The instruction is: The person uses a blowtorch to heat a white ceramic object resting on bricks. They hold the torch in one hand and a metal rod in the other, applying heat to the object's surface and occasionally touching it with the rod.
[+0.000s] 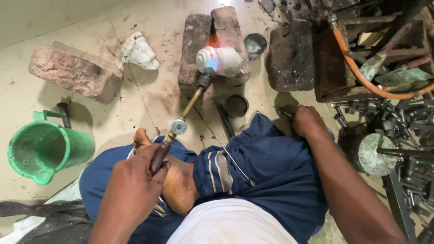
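My left hand grips the dark handle of a brass gas torch that points away from me. Its flame plays on a white rounded piece resting on two reddish bricks; an orange glow shows behind the piece. My right hand rests closed on my right knee and seems to pinch thin metal tweezers, partly hidden. I sit cross-legged in dark blue trousers, with a bare foot under my left hand. A thin wire lies across my lap.
A green plastic jug stands at left. A loose brick and a white shell-like lump lie beyond it. A dark block, small round tins, an orange hose and several metal tools crowd the right.
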Motion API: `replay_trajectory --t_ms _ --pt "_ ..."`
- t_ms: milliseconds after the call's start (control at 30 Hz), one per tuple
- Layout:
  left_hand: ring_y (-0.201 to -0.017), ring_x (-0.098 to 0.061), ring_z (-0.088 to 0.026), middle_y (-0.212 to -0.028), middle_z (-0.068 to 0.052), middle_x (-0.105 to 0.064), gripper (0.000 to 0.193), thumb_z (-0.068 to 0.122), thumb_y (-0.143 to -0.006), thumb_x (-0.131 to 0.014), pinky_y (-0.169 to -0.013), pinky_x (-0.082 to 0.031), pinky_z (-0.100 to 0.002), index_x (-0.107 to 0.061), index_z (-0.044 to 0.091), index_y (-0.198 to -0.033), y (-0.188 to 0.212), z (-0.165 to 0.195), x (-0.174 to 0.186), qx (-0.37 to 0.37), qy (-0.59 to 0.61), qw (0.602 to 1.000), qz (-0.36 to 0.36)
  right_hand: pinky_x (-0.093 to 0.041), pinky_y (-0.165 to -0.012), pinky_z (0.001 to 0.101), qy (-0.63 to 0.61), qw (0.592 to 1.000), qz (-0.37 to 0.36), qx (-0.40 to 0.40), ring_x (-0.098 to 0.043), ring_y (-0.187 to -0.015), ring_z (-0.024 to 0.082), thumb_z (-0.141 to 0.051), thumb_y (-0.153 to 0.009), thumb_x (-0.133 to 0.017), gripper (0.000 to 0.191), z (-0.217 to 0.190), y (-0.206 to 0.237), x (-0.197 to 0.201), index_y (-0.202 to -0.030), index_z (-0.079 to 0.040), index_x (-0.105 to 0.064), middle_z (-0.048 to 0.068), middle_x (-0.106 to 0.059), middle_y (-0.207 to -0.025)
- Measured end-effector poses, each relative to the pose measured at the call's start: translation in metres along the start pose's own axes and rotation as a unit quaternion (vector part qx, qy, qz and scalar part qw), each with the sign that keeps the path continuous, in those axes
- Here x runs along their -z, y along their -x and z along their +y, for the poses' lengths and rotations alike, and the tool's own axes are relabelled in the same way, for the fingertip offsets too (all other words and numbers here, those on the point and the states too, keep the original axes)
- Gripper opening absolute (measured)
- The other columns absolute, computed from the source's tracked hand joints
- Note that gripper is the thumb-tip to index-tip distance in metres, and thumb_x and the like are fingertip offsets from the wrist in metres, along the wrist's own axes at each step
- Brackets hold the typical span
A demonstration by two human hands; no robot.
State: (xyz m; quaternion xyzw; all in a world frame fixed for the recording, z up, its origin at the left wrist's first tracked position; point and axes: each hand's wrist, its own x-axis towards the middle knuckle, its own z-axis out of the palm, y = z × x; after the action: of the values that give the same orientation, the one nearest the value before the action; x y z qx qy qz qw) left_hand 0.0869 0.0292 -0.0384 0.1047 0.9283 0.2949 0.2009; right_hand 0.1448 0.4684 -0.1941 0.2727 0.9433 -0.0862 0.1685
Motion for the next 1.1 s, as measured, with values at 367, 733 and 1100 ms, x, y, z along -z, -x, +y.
replay_trajectory --t_ms 367,733,1100 --pt "-0.08 -0.071 -0.043 -0.082 -0.023 -0.074 0.043 0.026 -0.081 -0.074 -0.072 -0.055 -0.048 -0.069 0.007 -0.119 -0.002 -0.001 0.018 -0.006 -0.058 0.998 0.001 -0.06 -0.079 0.0382 -0.309 0.92 -0.096 0.219 -0.078 -0.09 0.03 -0.027 -0.09 -0.075 0.041 -0.121 0.088 -0.024 -0.125 -0.007 -0.066 0.016 -0.077 -0.1" --pt "-0.063 -0.073 -0.035 -0.068 -0.018 -0.068 0.043 0.032 -0.089 -0.073 -0.068 -0.055 -0.043 -0.07 0.017 -0.13 0.0 0.014 0.039 0.126 -0.046 0.988 -0.083 -0.057 -0.079 0.0456 -0.269 0.932 0.064 0.236 -0.073 -0.09 0.037 -0.003 -0.087 -0.067 0.036 -0.128 0.125 -0.021 -0.123 -0.004 -0.069 0.019 -0.076 -0.097" --pt "-0.076 -0.069 -0.044 -0.076 -0.024 -0.07 0.046 0.034 -0.084 -0.078 -0.07 -0.053 -0.049 -0.069 0.014 -0.124 -0.007 -0.002 0.035 0.026 -0.053 0.998 -0.017 -0.059 -0.073 0.0304 -0.217 0.946 0.224 0.094 -0.07 -0.079 0.015 -0.001 -0.094 -0.07 0.026 -0.039 0.178 0.054 -0.116 -0.011 -0.079 0.008 -0.077 -0.098"
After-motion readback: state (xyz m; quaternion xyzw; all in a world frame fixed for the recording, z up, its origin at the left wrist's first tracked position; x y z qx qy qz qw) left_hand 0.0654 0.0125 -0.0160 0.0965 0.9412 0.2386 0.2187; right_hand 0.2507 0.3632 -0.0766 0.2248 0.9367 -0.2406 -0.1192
